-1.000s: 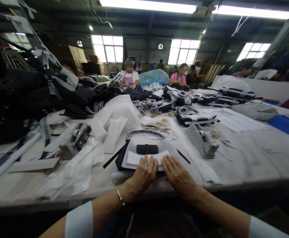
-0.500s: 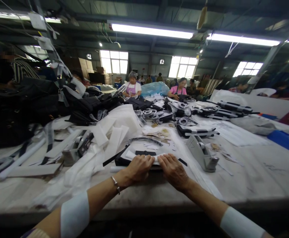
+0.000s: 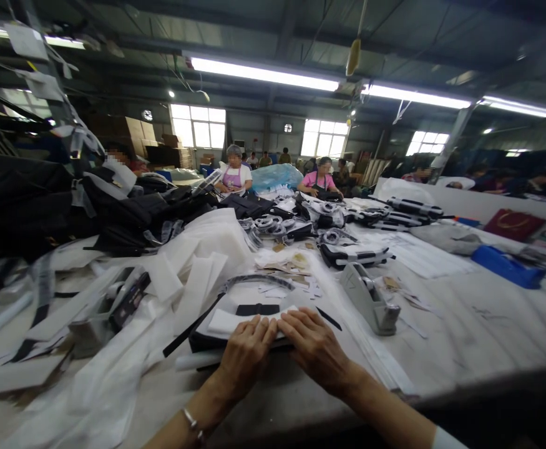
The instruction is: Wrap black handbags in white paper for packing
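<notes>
A black bag point(image 3: 199, 342) lies on the table in front of me, its banded handle point(image 3: 258, 279) arching up behind it. Across its near side runs a strip of white foam sheet point(image 3: 223, 320), with a black tab point(image 3: 258, 309) just beyond. My left hand point(image 3: 247, 352) is closed over the foam's near edge, fingers together and bent down. Close beside it my right hand point(image 3: 317, 346) grips the same edge, its fingers nearly touching the left ones. Both thumbs are hidden. Narrow black straps point(image 3: 179, 337) stick out from the bag's sides.
Grey tape dispensers stand at left point(image 3: 107, 312) and right point(image 3: 370, 299); a blue one point(image 3: 507, 267) is farther right. White foam sheets point(image 3: 211, 243) pile up behind the bag. Black bags point(image 3: 15, 206) heap at left, wrapped handles point(image 3: 273, 224) in the middle. Co-workers point(image 3: 233, 171) sit across the table.
My view has shifted, so the scene sits farther left. My fingers have gone from tightly curled to straighter over the foam, and both hands lie lower in the picture.
</notes>
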`<action>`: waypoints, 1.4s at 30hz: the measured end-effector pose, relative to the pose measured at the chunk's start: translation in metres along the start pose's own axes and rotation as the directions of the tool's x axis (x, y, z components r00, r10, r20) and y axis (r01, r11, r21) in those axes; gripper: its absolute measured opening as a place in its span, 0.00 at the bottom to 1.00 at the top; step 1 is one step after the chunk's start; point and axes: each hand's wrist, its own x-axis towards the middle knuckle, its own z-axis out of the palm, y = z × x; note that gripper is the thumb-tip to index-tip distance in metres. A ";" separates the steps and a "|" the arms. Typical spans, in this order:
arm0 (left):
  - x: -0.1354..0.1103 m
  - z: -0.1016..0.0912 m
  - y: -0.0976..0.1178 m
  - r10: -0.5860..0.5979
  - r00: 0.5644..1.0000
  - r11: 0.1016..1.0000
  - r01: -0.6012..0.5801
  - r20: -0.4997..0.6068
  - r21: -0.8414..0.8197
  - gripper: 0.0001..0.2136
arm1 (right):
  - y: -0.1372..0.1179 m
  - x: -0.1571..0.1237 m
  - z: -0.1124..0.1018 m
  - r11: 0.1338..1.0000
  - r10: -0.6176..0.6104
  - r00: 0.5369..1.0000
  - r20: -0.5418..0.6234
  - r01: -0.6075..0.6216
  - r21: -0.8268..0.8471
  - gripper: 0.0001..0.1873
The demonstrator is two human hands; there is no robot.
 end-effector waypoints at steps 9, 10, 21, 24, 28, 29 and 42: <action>0.005 -0.026 -0.041 -0.143 0.956 0.990 0.143 -0.258 -0.018 0.25 | 0.099 -0.115 -0.036 0.638 0.770 0.628 -0.112 -0.763 0.108 0.18; 0.005 -0.028 -0.042 -0.152 0.951 0.988 0.153 -0.270 -0.018 0.25 | 0.107 -0.133 -0.031 0.559 0.829 0.558 -0.047 -0.823 0.097 0.21; 0.006 -0.033 -0.043 -0.195 0.934 0.980 0.194 -0.300 -0.032 0.23 | 0.122 -0.176 -0.020 0.271 0.949 0.273 0.155 -0.962 0.034 0.22; 0.005 -0.031 -0.044 -0.200 0.934 0.980 0.194 -0.297 -0.050 0.25 | 0.127 -0.157 -0.032 0.271 0.954 0.277 0.116 -0.961 0.064 0.22; 0.004 -0.028 -0.044 -0.208 0.940 0.978 0.197 -0.270 -0.067 0.27 | 0.111 -0.112 -0.036 0.362 0.923 0.379 0.062 -0.913 0.188 0.22; 0.004 -0.028 -0.044 -0.210 0.942 0.978 0.199 -0.262 -0.071 0.27 | 0.101 -0.101 -0.033 0.401 0.901 0.427 0.083 -0.889 0.219 0.20; 0.003 -0.031 -0.049 -0.260 0.936 0.964 0.236 -0.237 -0.123 0.27 | 0.034 -0.057 -0.009 0.440 0.668 0.496 0.554 -0.865 0.244 0.21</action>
